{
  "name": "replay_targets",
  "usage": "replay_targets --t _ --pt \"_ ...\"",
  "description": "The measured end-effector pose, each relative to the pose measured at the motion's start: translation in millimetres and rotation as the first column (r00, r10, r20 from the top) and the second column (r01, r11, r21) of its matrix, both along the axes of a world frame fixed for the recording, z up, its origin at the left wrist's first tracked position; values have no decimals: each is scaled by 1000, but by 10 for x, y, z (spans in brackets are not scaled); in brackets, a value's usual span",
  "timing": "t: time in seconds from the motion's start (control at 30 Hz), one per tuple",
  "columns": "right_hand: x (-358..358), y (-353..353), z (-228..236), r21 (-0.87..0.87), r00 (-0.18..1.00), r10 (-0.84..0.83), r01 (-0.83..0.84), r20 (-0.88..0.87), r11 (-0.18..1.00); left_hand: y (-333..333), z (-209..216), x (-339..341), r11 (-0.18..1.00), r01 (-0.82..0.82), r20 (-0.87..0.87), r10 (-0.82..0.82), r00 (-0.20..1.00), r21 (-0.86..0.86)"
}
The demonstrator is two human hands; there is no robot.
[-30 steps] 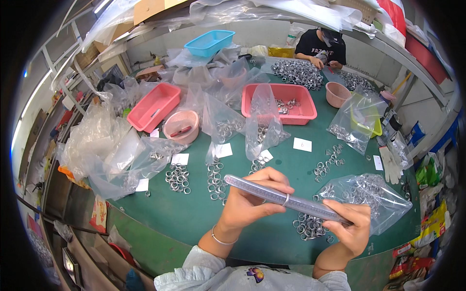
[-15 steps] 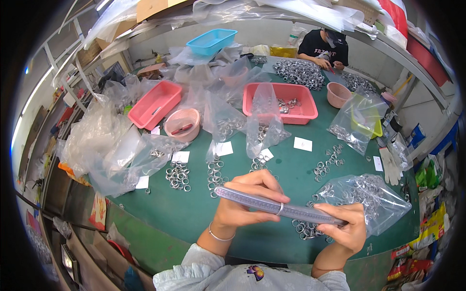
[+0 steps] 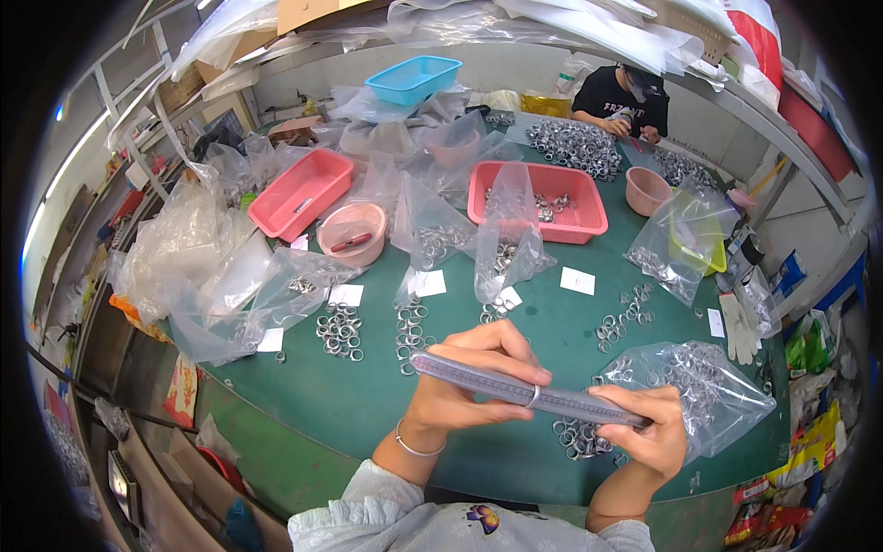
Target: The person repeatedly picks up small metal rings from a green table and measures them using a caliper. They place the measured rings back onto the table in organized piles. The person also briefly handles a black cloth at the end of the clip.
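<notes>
A grey ring sizing stick (image 3: 478, 379) with printed marks along it slants across in front of me, over the near part of the table. A metal ring (image 3: 534, 396) is around the stick near its middle. My left hand (image 3: 474, 377) closes on that ring with thumb and fingertips, and the stick passes between them. Its right end is gripped by my right hand (image 3: 644, 428), thumb on top. Below the stick lies a pile of loose rings (image 3: 579, 440), partly hidden by it. A clear bag of rings (image 3: 694, 386) rests beside my right hand.
Ring groups (image 3: 340, 331) and white paper slips (image 3: 578, 280) lie across the green table (image 3: 303, 405). Pink trays (image 3: 584, 225), a pink bowl (image 3: 352, 235) and clear bags (image 3: 202, 267) stand beyond. A person (image 3: 621, 101) sits at the far side beside more rings.
The view has shifted slightly. My hands keep the same hold on the stick and the ring. The far person's hands have moved a little.
</notes>
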State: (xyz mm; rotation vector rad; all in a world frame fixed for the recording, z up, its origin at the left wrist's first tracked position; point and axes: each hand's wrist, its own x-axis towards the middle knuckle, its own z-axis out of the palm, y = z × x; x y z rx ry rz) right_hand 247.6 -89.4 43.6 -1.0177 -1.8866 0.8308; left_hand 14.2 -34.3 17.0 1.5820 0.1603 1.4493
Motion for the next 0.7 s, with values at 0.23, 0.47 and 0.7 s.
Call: replay_targets --t 0.23,0.47,0.7 --pt "-12 -10 -3 1 999 -32 32 19 999 15 22 6 1000 15 -9 -15 1000 -7" --pt "-79 -20 33 21 995 -101 101 7 995 -35 2 27 996 -85 -44 84 995 -27" --pt "-59 -248 168 -2 907 -377 384 189 923 74 -67 -44 977 -133 458 195 867 -164"
